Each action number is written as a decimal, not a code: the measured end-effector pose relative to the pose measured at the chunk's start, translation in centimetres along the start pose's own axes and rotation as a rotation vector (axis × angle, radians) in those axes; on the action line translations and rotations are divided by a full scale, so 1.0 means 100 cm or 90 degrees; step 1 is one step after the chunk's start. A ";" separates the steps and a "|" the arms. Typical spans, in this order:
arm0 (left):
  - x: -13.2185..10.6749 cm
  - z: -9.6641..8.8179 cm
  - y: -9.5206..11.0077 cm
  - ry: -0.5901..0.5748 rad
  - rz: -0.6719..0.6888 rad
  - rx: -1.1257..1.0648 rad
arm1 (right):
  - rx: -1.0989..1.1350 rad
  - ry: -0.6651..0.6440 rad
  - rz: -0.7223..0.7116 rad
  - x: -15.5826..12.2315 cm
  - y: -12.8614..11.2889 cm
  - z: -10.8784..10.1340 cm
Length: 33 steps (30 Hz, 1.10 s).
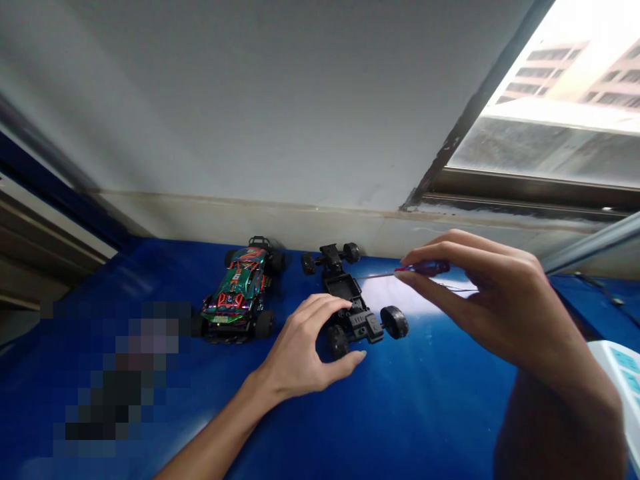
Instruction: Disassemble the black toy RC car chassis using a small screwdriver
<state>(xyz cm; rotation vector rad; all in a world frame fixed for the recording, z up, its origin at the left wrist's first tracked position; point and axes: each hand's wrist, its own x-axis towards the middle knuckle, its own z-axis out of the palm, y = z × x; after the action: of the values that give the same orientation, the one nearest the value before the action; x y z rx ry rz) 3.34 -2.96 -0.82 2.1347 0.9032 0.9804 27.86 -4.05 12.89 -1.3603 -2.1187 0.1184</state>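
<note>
A black toy car chassis (pixel 345 287) with four-wheel layout lies on the blue tabletop, its body shell off. My left hand (pixel 305 353) is curled round its near end, fingertips on the frame and thumb beside the near left wheel (pixel 338 341). Pinched in my right hand (pixel 500 287) is a screwdriver (pixel 425 268) with a dark purple-red handle. Its thin shaft (pixel 376 275) points left, the tip near the chassis's right side; contact cannot be made out. To the left stands a complete toy car (pixel 239 283) with a green and orange body.
A pale wall (pixel 280 120) rises behind the blue table (pixel 430 413), with a window (pixel 560 133) at upper right. A white device (pixel 620 380) sits at the right edge, near a dark cable (pixel 617 301). A blurred patch (pixel 120 380) covers something at left.
</note>
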 end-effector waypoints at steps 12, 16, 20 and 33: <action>0.002 -0.010 -0.007 -0.050 0.061 0.046 | -0.012 -0.241 0.263 0.005 0.059 0.029; 0.002 -0.008 -0.011 -0.049 0.074 0.065 | -0.066 -0.276 0.298 0.001 0.094 0.070; 0.001 -0.010 -0.014 -0.046 0.073 0.074 | -0.085 -0.311 0.306 -0.013 0.110 0.099; 0.000 -0.008 -0.016 -0.042 0.067 0.061 | 0.002 -0.085 0.216 -0.036 0.053 0.078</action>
<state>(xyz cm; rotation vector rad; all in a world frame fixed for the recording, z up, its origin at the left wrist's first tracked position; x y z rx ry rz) 2.21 -1.85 -1.59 2.3014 0.8284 0.9287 28.93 -2.77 2.93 -1.7426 -1.9710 0.3576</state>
